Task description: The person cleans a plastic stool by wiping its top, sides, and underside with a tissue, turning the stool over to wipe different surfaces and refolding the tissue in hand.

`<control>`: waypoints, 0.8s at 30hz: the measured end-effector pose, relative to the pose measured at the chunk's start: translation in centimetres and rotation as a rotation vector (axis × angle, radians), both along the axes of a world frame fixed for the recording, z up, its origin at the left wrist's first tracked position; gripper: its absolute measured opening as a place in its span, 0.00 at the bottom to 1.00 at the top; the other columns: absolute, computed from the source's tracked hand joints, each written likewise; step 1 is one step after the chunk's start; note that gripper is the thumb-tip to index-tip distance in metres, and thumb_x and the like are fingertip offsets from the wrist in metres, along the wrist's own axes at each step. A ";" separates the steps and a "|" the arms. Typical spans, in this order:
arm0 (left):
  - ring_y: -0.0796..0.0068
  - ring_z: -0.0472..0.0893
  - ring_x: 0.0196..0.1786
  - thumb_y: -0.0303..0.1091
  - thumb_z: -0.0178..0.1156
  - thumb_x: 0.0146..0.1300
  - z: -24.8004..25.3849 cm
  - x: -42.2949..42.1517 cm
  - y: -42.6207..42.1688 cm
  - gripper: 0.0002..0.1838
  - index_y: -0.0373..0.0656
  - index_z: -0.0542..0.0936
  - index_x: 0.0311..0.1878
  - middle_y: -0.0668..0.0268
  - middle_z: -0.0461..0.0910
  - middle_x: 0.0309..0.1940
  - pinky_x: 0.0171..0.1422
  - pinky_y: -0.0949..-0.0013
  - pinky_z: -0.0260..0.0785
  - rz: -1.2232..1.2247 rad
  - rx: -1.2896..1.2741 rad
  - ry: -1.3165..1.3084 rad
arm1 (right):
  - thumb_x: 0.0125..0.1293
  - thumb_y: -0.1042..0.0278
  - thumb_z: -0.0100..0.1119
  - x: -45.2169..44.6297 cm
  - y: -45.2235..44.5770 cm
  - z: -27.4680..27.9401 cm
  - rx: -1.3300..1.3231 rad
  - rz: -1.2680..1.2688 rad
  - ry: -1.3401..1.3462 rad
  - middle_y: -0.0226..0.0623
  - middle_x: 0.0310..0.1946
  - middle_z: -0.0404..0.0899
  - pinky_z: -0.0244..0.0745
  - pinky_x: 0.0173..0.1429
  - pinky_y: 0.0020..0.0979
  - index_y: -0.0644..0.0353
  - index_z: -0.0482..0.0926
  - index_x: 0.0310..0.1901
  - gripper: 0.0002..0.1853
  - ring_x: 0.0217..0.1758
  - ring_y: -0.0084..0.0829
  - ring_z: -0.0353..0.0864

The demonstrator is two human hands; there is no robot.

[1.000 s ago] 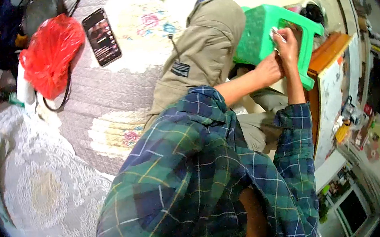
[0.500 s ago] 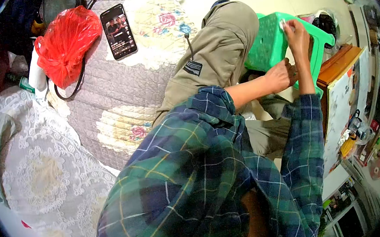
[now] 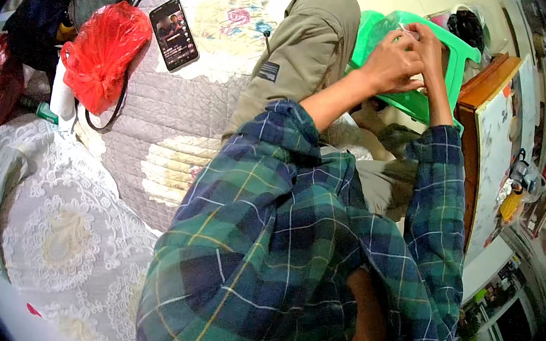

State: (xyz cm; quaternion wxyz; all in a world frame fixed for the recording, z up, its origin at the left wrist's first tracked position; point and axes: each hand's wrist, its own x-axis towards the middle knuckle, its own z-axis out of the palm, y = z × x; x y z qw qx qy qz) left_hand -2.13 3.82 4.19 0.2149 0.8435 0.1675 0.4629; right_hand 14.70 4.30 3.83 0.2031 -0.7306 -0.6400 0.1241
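My right hand: pinching small white piece, material unclear, at far end. My left hand: curled alongside; grip cannot be told. Green plastic stool beneath both. Use light, steady pinch.

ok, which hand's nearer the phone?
Left. Both hands are well to the right of the phone, past the raised knee, at the green plastic stool; the left hand is on the phone's side, the right hand farther out.

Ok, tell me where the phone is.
In the head view, the phone lies upper left on the grey quilt, just right of the bright red bag.
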 end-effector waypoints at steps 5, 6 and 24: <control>0.60 0.77 0.39 0.38 0.58 0.51 0.4 1.4 1.1 0.08 0.45 0.81 0.30 0.61 0.79 0.31 0.51 0.58 0.68 0.048 -0.248 -0.171 | 0.60 0.64 0.56 2.2 -1.2 -2.8 0.098 0.021 0.182 0.44 0.35 0.80 0.74 0.41 0.33 0.61 0.79 0.40 0.11 0.37 0.39 0.80; 0.58 0.78 0.37 0.37 0.57 0.51 0.3 1.9 1.7 0.09 0.43 0.81 0.31 0.60 0.79 0.32 0.48 0.59 0.70 0.126 -0.430 -0.143 | 0.61 0.63 0.55 2.9 -1.7 -4.2 0.156 0.037 0.222 0.44 0.36 0.81 0.74 0.42 0.33 0.61 0.79 0.41 0.12 0.39 0.40 0.81; 0.66 0.61 0.70 0.38 0.53 0.65 -6.1 4.4 3.8 0.14 0.49 0.78 0.52 0.70 0.64 0.67 0.72 0.53 0.52 -0.199 0.078 0.364 | 0.54 0.73 0.62 -2.1 -17.9 1.1 0.159 -0.139 -0.167 0.39 0.34 0.74 0.69 0.46 0.40 0.60 0.75 0.34 0.07 0.40 0.42 0.73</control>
